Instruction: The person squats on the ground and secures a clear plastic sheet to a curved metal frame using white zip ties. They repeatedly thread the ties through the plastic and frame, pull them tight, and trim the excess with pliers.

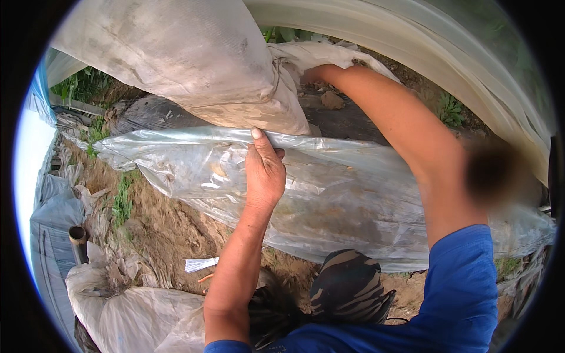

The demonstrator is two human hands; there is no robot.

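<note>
My left hand (266, 174) grips the upper edge of a clear plastic sheet (335, 198), with the thumb lying on top of the edge. The sheet spreads across in front of me and is smeared with soil. Beyond it bulges a large, dirty whitish plastic film (176, 53), gathered into folds at its right end. My right arm reaches over the clear sheet, and my right hand (314, 73) goes in under the gathered film. Its fingers are hidden there, so their grip cannot be told. Dark film (348, 117) with soil clods lies beneath that arm.
A bundle of thin white strips (201, 264) lies on the bare soil (194, 229) beside an orange-handled tool (205, 278), mostly covered by my left forearm. An open-ended pipe (77, 236) stands at left. More crumpled film (141, 313) lies lower left. Pale film (459, 57) curves along the upper right.
</note>
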